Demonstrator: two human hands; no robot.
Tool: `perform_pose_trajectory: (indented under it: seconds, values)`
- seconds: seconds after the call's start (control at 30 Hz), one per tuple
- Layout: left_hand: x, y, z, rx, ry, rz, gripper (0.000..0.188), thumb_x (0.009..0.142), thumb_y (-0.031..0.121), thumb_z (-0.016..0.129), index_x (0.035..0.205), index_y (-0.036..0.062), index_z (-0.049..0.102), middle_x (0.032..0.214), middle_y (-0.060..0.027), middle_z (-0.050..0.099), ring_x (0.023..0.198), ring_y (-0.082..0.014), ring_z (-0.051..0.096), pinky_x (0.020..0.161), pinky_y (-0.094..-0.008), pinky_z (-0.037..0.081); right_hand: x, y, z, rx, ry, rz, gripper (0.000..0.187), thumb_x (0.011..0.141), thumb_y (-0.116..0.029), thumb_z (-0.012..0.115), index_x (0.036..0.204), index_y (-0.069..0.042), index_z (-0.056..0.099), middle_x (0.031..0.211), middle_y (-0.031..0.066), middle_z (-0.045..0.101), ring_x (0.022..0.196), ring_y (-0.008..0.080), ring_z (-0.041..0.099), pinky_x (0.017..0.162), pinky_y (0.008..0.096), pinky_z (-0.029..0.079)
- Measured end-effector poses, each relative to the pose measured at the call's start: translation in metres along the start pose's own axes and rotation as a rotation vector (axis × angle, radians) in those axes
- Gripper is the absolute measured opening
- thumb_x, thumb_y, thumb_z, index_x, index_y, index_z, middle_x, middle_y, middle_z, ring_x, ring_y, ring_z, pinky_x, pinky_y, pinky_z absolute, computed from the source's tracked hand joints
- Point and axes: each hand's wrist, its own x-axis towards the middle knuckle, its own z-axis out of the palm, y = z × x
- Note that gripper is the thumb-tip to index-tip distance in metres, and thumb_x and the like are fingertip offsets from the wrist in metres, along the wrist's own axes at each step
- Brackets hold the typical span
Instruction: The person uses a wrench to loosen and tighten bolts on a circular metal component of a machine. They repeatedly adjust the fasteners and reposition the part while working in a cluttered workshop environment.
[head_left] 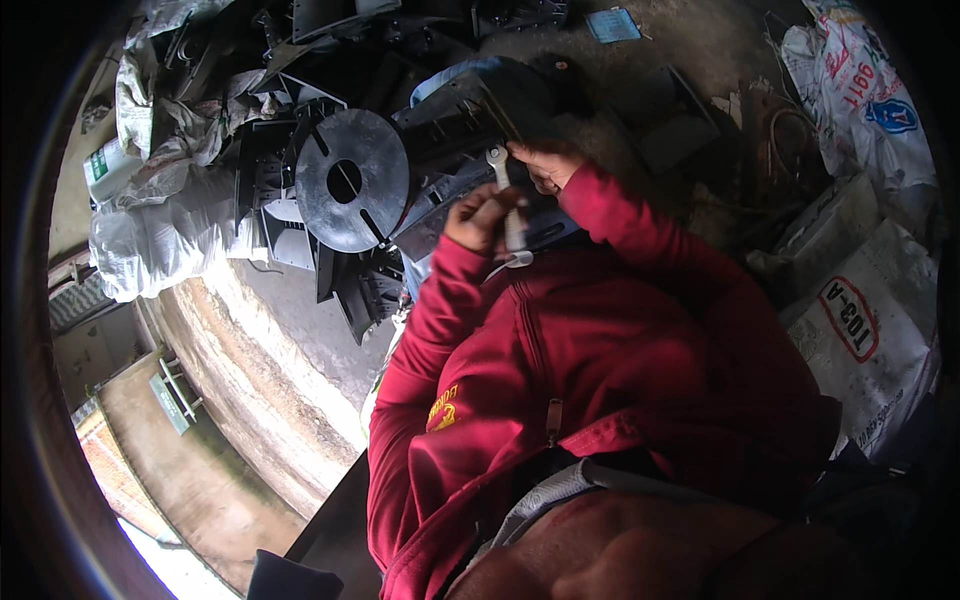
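Head view: the person's left hand point(478, 218) is closed round the shank of a silver wrench point(502, 176), which runs roughly up and down the picture, its rounder head toward the top and its lower end blurred near the red jacket point(590, 340). The right hand point(548, 165) is just beside that upper head, its fingers drawn in narrow; whether they pinch a small fastener or merely rest on metal, I cannot tell. Around and beneath the 2 hands lies a dark metal part point(455, 115), in front of the torso. Left of it is a round slotted disc point(378, 180), with black metal pieces point(350, 295) close by.

My reading is that the step in hand is tightening or loosening something on the dark part, with the right hand locating or steadying it. Whether the wrench is seated on anything cannot be made out.

Next, the work would seem to call for setting the head squarely, bracing the part with the right hand, and swinging the shank with the left, clear of the right fingers. A head set askew could slip, so its seat deserves a check before any hard pull
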Motion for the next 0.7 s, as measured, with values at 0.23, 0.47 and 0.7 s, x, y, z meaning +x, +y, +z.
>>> perform_pose_trajectory:
  seconds: [0.23,0.47,0.7]
  values:
    - [-0.03,0.023,-0.014,0.39,0.078,0.028,0.024,0.095,0.027,0.057,0.091,0.0037,0.064,0.061,0.0009,0.058,0.043,-0.0045,0.045,0.041,-0.0198,0.032,-0.001,-0.004,0.005,0.107,-0.024,0.02,0.038,0.085,-0.035,0.071,0.063,-0.017,0.046,0.047,-0.0077,0.033,0.035,0.0042,0.028,0.036,0.0239,0.018]
    - [-0.009,-0.005,0.005,0.044,0.009,-0.083,0.026,0.096,0.027,0.055,0.095,0.002,0.06,0.069,-0.0083,0.066,0.043,-0.0121,0.055,0.043,-0.0215,0.044,-0.002,0.001,0.002,0.054,-0.014,-0.038,0.031,0.088,-0.034,0.068,0.068,-0.014,0.055,0.048,-0.0066,0.037,0.036,0.0049,0.03,0.037,0.0243,0.021]
    - [0.013,-0.008,0.03,-0.047,0.059,-0.042,0.027,0.096,0.026,0.054,0.101,0.0001,0.059,0.086,-0.0128,0.068,0.06,-0.0162,0.065,0.05,-0.0246,0.052,-0.01,-0.005,0.007,-0.02,0.051,0.013,0.028,0.09,-0.037,0.064,0.08,-0.011,0.065,0.054,-0.0039,0.048,0.042,0.0066,0.041,0.039,0.0244,0.029]
